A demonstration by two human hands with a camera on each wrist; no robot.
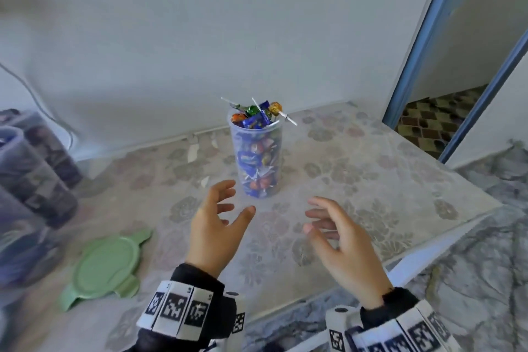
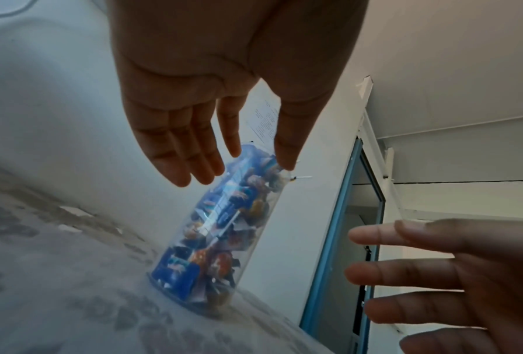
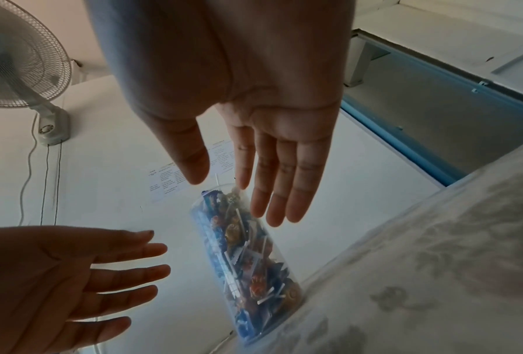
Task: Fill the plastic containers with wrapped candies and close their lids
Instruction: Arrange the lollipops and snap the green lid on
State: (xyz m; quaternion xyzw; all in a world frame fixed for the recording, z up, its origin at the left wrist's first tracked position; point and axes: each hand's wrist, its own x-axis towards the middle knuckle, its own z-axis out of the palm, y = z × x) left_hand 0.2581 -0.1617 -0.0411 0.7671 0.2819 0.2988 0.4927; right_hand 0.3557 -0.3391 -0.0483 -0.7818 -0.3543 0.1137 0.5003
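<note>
A tall clear plastic container [image 1: 258, 157] stands upright and lidless on the patterned cloth, packed with wrapped candies; lollipop sticks [image 1: 287, 118] poke over its rim. It also shows in the left wrist view [image 2: 214, 230] and the right wrist view [image 3: 245, 261]. My left hand [image 1: 220, 223] hovers just in front of it on the left, fingers spread, holding nothing. My right hand [image 1: 334, 231] hovers in front on the right, likewise open and apart from it. A green lid [image 1: 105, 266] with tabs lies flat on the cloth at the lower left.
Several dark filled containers [image 1: 37, 174] lie blurred at the left edge. A white wall [image 1: 200, 37] rises close behind the container. A blue door frame [image 1: 423, 46] and a tiled floor [image 1: 437, 120] are at the right. The cloth-covered surface ends at an edge [image 1: 428, 248] near my right wrist.
</note>
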